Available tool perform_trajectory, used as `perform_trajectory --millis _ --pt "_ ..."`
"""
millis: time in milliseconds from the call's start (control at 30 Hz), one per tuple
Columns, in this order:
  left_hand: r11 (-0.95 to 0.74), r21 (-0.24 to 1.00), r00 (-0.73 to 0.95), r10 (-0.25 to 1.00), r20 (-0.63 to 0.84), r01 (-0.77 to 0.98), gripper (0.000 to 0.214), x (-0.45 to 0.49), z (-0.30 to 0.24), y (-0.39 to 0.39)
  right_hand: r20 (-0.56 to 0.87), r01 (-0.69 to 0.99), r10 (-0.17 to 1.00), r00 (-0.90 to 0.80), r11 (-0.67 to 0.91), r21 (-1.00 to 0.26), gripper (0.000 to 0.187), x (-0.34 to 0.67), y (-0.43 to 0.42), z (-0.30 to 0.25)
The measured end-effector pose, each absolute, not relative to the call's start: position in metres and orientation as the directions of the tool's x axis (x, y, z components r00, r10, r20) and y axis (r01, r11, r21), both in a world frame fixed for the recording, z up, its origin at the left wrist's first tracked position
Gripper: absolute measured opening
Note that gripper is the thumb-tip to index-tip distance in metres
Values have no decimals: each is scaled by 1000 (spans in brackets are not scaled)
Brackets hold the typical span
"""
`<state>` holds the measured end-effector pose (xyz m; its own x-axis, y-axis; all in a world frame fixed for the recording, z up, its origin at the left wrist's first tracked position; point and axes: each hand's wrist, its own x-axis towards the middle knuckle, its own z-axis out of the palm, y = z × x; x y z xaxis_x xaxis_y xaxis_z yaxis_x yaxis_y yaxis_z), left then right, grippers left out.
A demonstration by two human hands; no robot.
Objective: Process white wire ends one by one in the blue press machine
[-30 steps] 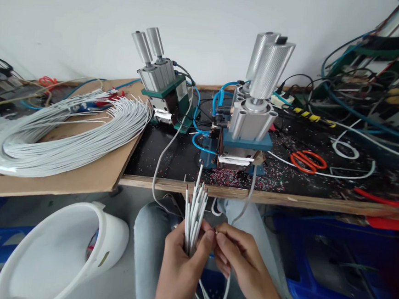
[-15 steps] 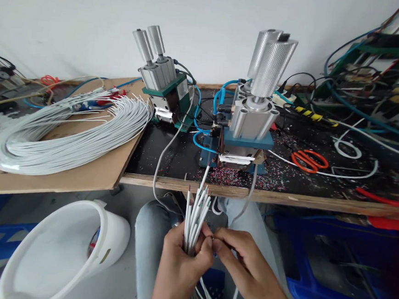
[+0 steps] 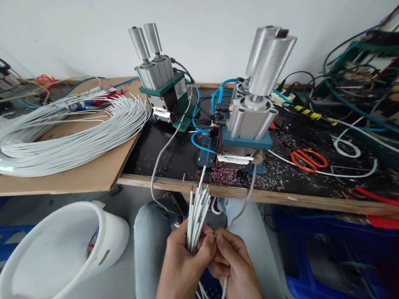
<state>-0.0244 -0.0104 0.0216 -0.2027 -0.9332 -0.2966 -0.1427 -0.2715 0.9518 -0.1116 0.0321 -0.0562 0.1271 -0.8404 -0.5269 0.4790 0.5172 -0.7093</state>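
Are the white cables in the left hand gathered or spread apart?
Gathered: the left hand grips the white cables in one bundle, one end protruding higher.

Left hand (image 3: 184, 264) grips bundle of white cables (image 3: 197, 218), ends upward; right hand (image 3: 238, 265), adjoining, holds single cable (image 3: 223, 292).

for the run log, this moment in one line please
left hand: grips white cable bundle | right hand: pinches single cable | bench: orange-handled scissors
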Motion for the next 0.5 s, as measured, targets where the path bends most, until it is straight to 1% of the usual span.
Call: perform_trajectory --millis 67,133,267,333,400,433,467,500 --pt "-267 955 -202 -936 -289 -129 36 -24 19 -8 -554 511 -825 116 527 -679 119 -106 32 -55" --pt "-269 955 -198 -936 -290 -126 37 -22 17 -8 -555 507 -820 138 540 -672 121 -104 31 -53" --pt "-296 950 -194 -931 -310 -98 38 -21 17 -8 -552 492 -824 128 536 -686 120 -104 29 -51" --pt "-299 950 -201 -929 -312 -92 38 -21 18 -8 -535 459 -833 140 533 -711 119 -108 30 -50" --pt "-298 950 -204 -928 -310 -87 36 -19 16 -10 -488 358 -859 154 509 -783 114 -114 32 -50" --pt "-296 951 -206 -929 -308 -90 35 -17 14 -12 -454 285 -881 134 473 -834 108 -118 35 -50" --pt "-294 950 -222 -924 -310 -101 34 -14 10 -14 -395 184 -915 79 403 -896 99 -123 37 -52" --pt "-293 949 -249 -916 -314 -116 35 -11 5 -17 -281 42 -960 -12 281 -959 82 -128 40 -53"
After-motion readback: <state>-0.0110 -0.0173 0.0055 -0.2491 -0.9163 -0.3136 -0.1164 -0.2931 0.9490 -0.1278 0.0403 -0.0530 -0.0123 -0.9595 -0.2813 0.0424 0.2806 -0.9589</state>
